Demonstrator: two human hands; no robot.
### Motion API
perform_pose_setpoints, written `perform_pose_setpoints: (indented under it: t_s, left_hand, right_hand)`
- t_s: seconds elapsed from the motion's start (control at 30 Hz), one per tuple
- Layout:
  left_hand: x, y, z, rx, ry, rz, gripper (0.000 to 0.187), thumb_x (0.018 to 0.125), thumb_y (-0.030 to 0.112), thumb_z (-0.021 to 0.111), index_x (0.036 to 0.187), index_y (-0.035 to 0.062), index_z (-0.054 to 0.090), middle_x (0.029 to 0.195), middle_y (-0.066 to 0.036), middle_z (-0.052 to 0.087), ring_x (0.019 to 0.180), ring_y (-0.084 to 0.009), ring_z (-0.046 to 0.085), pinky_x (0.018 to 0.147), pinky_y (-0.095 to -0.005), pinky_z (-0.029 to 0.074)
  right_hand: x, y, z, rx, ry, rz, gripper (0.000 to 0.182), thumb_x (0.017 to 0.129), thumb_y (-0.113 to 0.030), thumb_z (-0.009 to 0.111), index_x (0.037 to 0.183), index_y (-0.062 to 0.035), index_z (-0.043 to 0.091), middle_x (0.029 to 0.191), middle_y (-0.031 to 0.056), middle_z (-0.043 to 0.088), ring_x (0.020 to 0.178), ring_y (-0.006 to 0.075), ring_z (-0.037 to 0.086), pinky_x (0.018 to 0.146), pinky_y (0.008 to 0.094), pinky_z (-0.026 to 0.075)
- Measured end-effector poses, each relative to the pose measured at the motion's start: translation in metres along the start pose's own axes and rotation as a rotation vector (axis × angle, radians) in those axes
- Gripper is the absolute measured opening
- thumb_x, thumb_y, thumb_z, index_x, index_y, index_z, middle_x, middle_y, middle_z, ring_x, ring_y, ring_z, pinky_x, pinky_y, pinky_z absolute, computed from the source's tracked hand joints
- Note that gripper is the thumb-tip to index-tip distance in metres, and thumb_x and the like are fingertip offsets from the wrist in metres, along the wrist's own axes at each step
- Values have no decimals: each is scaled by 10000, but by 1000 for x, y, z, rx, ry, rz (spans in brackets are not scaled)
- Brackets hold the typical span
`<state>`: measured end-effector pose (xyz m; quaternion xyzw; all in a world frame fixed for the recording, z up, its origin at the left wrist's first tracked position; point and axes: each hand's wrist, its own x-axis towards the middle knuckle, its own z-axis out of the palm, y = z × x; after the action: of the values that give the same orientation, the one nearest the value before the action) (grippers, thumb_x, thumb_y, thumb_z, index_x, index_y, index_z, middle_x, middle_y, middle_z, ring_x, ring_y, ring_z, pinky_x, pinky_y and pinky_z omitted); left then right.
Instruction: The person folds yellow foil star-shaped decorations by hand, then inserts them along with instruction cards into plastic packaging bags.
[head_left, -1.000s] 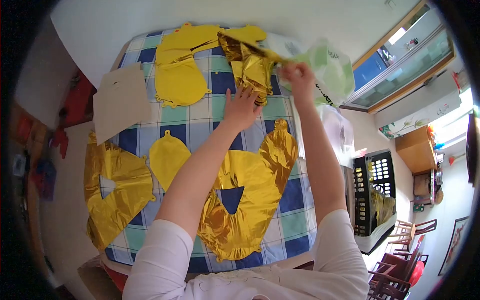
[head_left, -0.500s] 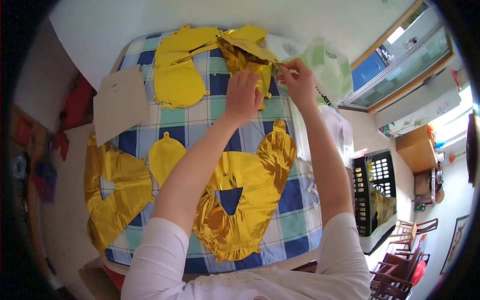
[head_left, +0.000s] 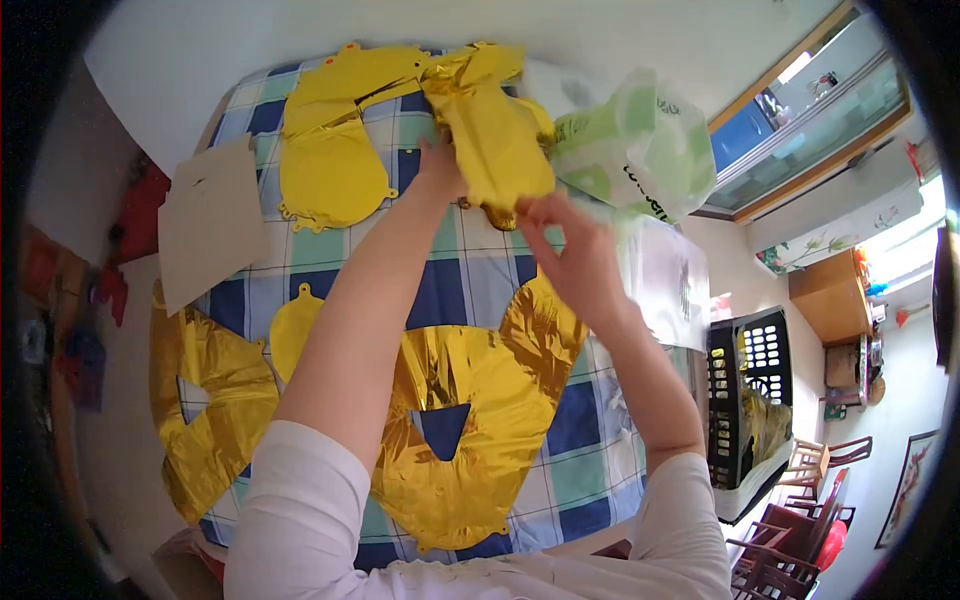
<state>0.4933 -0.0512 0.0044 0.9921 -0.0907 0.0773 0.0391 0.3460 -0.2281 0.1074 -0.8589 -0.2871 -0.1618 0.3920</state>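
My right hand point(head_left: 568, 238) pinches the lower edge of a flat gold foil balloon point(head_left: 500, 145) at the far side of the bed. The foil is partly folded and its raised flap hangs toward me. My left hand point(head_left: 440, 172) is at the left edge of this balloon, partly behind the foil, and its fingers are blurred and hidden. Left of it lies another flat yellow balloon point(head_left: 335, 180) with small tabs along its edge. Nearer me, a large shiny gold balloon point(head_left: 470, 480) with a gap in its middle is spread out, partly behind my left forearm.
A further gold balloon point(head_left: 225, 375) and a sheet of cardboard point(head_left: 212, 220) lie along the left side of the checked bedspread point(head_left: 590, 450). A green and white plastic bag point(head_left: 640, 150) stands at the far right. A black basket point(head_left: 750, 400) is beside the bed.
My right hand has drawn the foil flap toward me and down. My left hand has shifted left and partly behind the foil. The view has moved slightly.
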Motion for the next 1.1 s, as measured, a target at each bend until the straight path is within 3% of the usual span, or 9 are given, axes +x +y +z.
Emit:
perform_pose_setpoints:
  t_s: [0.27, 0.37, 0.47, 0.5, 0.73, 0.93, 1.0, 1.03, 1.1]
  left_hand:
    - [9, -11, -8, 12, 16, 42, 579, 889, 500, 477, 1374, 186, 451, 1392, -109, 459, 1287, -303, 421, 1047, -532, 325]
    - [10, -12, -12, -3, 0, 51, 572, 882, 494, 488, 1361, 182, 466, 1371, -112, 479, 1268, -301, 441, 1035, -518, 344]
    - [15, -11, -12, -13, -28, 60, 565, 876, 488, 499, 1347, 177, 482, 1351, -116, 498, 1249, -299, 461, 1022, -504, 363]
    - [17, -11, -14, -18, -38, 65, 562, 874, 486, 503, 1343, 176, 487, 1344, -117, 505, 1242, -299, 468, 1018, -499, 370]
    - [24, -17, -33, -109, -232, 87, 546, 859, 471, 529, 1312, 166, 523, 1295, -125, 550, 1198, -294, 515, 989, -466, 415]
    - [36, -19, -41, -486, -636, 293, 532, 847, 459, 551, 1285, 157, 554, 1253, -132, 589, 1159, -290, 556, 965, -438, 453]
    - [6, -9, -30, -181, -210, 352, 408, 826, 333, 631, 1196, 164, 600, 1169, -98, 637, 1033, -288, 619, 823, -400, 524]
    - [-30, 14, -67, -11, -361, 167, 365, 837, 311, 607, 1162, 145, 602, 1167, -113, 630, 1014, -297, 623, 816, -418, 524]
    - [-72, 26, -70, -215, -191, 71, 401, 829, 307, 611, 1164, 88, 587, 1159, -166, 614, 1041, -334, 602, 851, -441, 508]
  right_hand:
    - [-112, -69, -29, 223, -732, 52, 97, 786, -49, 693, 852, -68, 624, 757, 69, 630, 678, 226, 644, 554, 323, 500]
    - [-139, -90, -32, 441, -1215, -40, 197, 891, -190, 618, 1061, -97, 582, 799, 82, 641, 693, 254, 634, 561, 350, 496]
    - [-165, -99, -15, 458, -1272, -50, 267, 895, -242, 620, 1102, -82, 567, 845, 115, 639, 751, 292, 634, 623, 384, 503]
    - [-167, -97, -12, 507, -1202, -9, 269, 905, -244, 590, 1119, -87, 548, 720, 130, 612, 671, 343, 625, 603, 445, 492]
    - [-102, -42, 6, 256, -351, 4, 161, 871, -125, 604, 998, -27, 619, 889, 160, 632, 798, 311, 626, 678, 399, 497]
    - [-14, 17, 13, -176, -331, 235, 242, 834, -209, 664, 992, -28, 642, 947, 143, 667, 864, 333, 634, 749, 397, 497]
    - [6, 38, 11, -333, -439, 302, 339, 806, -303, 689, 1001, -32, 631, 953, 149, 668, 875, 346, 632, 754, 419, 494]
    - [12, 45, 10, -386, -485, 294, 393, 790, -350, 697, 1009, -33, 618, 957, 154, 667, 882, 353, 630, 757, 431, 492]
    - [20, 52, 17, -479, -403, 333, 519, 751, -436, 715, 1047, -42, 553, 951, 173, 659, 902, 369, 623, 771, 463, 487]
